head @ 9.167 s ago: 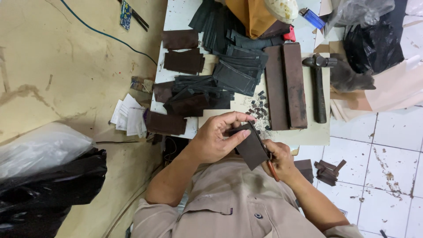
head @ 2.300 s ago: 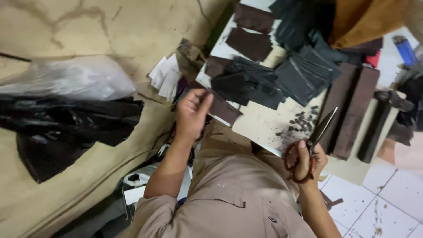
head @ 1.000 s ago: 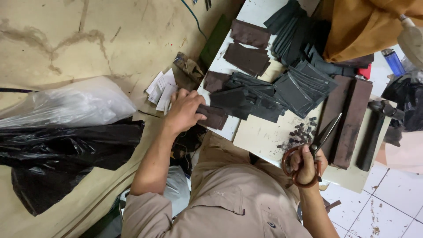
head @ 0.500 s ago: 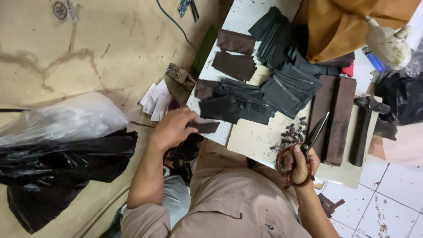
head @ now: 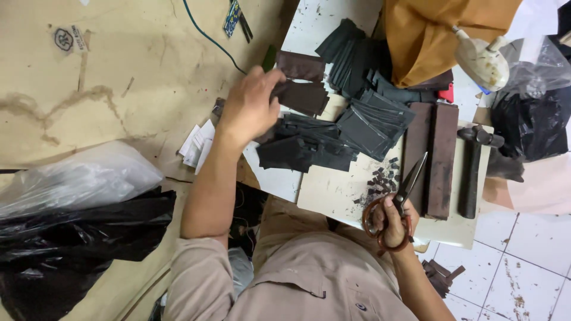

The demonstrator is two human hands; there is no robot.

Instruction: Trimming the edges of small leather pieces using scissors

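A: Two hands in view, both the wearer's. Left hand [head: 250, 110] reaches out over the left edge of the white board [head: 309, 24], fingers curled down onto a dark brown leather piece [head: 306, 96]; thumb side hidden, so a full pinch cannot be confirmed, only contact.

B: Right hand?

A: Right hand [head: 394, 221] sits near the body, fingers closed through the reddish-brown loops of a pair of scissors [head: 399, 202]. Blades point up and away, lying together over the pale cutting board [head: 339, 190].

B: Around the leather piece?

A: A second brown piece [head: 300, 64] just above it. Below, a loose heap of black cut pieces [head: 303, 145]; to the right, a fanned stack of black rectangles [head: 372, 122]. Small dark offcuts [head: 377, 181] scattered beside the scissor blades.

B: Further right?

A: Two long dark brown blocks [head: 434, 157] side by side, then a hammer [head: 473, 169] lying parallel. Ochre cloth [head: 428, 35] at top. Clear and black plastic bags [head: 77, 220] on the cardboard floor, far left
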